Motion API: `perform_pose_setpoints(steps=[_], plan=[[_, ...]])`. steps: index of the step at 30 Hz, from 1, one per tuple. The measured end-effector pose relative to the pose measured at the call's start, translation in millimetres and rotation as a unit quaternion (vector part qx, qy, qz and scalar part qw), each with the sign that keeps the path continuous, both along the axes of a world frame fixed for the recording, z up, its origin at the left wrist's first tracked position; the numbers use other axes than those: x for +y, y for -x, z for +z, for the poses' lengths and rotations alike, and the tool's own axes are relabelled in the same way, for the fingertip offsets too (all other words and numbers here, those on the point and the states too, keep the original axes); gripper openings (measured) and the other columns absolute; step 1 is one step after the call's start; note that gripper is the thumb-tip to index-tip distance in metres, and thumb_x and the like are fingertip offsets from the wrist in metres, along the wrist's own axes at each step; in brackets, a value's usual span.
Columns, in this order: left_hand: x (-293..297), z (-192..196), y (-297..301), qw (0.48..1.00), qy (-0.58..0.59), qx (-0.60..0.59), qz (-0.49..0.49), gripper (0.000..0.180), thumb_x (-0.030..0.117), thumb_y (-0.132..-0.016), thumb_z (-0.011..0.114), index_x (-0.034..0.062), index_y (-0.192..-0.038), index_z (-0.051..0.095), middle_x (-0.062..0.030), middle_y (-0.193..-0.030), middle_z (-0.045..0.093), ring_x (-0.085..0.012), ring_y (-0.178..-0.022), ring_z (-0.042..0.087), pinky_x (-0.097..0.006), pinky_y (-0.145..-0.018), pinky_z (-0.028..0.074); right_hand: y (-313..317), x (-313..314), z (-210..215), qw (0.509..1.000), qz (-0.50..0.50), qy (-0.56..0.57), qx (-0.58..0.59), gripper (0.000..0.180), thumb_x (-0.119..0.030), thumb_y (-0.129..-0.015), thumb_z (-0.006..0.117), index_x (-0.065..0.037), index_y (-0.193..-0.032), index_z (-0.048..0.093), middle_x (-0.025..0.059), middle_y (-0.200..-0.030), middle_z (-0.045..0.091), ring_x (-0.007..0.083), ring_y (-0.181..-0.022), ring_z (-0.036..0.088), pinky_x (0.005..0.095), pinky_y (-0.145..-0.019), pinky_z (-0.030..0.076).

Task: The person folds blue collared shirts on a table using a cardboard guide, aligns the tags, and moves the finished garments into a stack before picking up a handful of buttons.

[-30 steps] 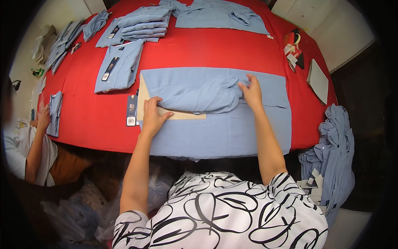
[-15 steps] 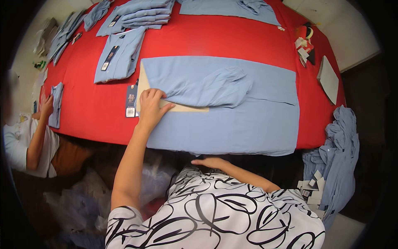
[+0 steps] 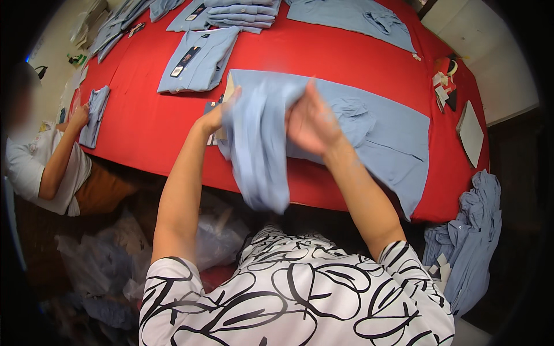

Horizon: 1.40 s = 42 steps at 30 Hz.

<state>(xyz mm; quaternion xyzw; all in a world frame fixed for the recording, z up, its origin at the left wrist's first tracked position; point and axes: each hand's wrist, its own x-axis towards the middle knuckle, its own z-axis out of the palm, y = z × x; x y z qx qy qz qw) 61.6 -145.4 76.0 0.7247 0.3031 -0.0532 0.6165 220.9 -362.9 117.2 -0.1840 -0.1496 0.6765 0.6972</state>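
A light blue shirt (image 3: 384,130) lies face down on the red table in front of me, its near side lifted and folding over. That raised part, a sleeve (image 3: 257,150) smeared by motion, hangs between my hands and past the table's near edge. My left hand (image 3: 216,118) is closed at the collar end, on the shirt and the edge of a cream board (image 3: 229,86); the cloth hides some of its fingers. A dark hang tag (image 3: 210,108) pokes out beside it. Against the sleeve's right side, my right hand (image 3: 314,124) is raised with fingers stretched and palm showing.
Folded blue shirts (image 3: 199,60) and a stack (image 3: 242,14) sit at the far left. Another shirt (image 3: 352,23) lies at the back. Right are a white board (image 3: 470,135), paper tags (image 3: 441,89) and hanging shirts (image 3: 473,242). A co-worker's hand (image 3: 79,117) touches cloth at left.
My right hand has risen from below the table edge to the shirt. The shirt's near side has been lifted and folded inward. My left hand stays at the collar end.
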Motion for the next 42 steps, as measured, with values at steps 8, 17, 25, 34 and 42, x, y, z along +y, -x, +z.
perform_pose_setpoints(steps=[8,17,25,34,42], plan=[[-3.6,-4.5,-8.2,0.966,-0.226,0.099,-0.075,0.071,0.052,-0.084,0.069,-0.0128,-0.111,0.061,-0.0336,-0.110,0.064,-0.0326,-0.106,0.065,-0.042,-0.086,0.050,8.0,-159.5,-34.6,0.510,-0.293,0.255,-0.767,0.039,-0.019,-0.092,0.060,-0.007,-0.129,0.054,0.0127,-0.129,0.054,0.0304,-0.116,0.052,0.0393,-0.101,0.039],[-63.6,-9.9,-24.7,0.802,-0.596,-0.014,0.034,0.033,0.022,-0.081,0.073,-0.0028,-0.101,0.065,-0.0155,-0.104,0.062,-0.0387,-0.094,0.059,-0.044,-0.082,0.048,-16.9,-319.6,-110.6,0.136,-0.378,0.515,-0.757,0.028,-0.009,-0.081,0.062,-0.010,-0.109,0.062,0.0093,-0.117,0.056,0.0324,-0.114,0.048,0.0476,-0.096,0.035],[-54.8,-56.6,-40.6,0.805,-0.556,-0.110,0.176,0.026,0.009,-0.092,0.060,-0.0026,-0.114,0.054,-0.0207,-0.110,0.059,-0.0419,-0.102,0.056,-0.045,-0.084,0.047,-188.6,-324.9,-54.2,0.465,-0.642,0.339,-0.507,0.018,-0.013,-0.090,0.064,0.001,-0.102,0.062,0.0087,-0.083,0.065,0.0168,-0.075,0.058,0.0321,-0.070,0.047],[-38.7,-55.8,-39.1,0.782,-0.584,-0.081,0.204,0.020,0.011,-0.093,0.060,-0.0013,-0.108,0.055,-0.0227,-0.095,0.062,-0.0432,-0.086,0.060,-0.045,-0.073,0.048,-255.3,-250.2,-75.0,0.204,-0.380,0.606,-0.668,0.033,-0.037,-0.098,0.054,-0.005,-0.101,0.060,0.0209,-0.097,0.067,0.0428,-0.087,0.064,0.0505,-0.073,0.049],[-47.1,-50.5,-43.2,0.793,-0.577,-0.054,0.188,0.020,0.010,-0.089,0.067,-0.0018,-0.099,0.056,-0.0170,-0.089,0.057,-0.0378,-0.079,0.057,-0.041,-0.068,0.046,-226.4,-251.2,-59.2,0.307,-0.471,0.431,-0.706,0.039,-0.038,-0.100,0.048,-0.003,-0.112,0.061,0.0172,-0.125,0.060,0.0349,-0.118,0.055,0.0458,-0.093,0.045]])
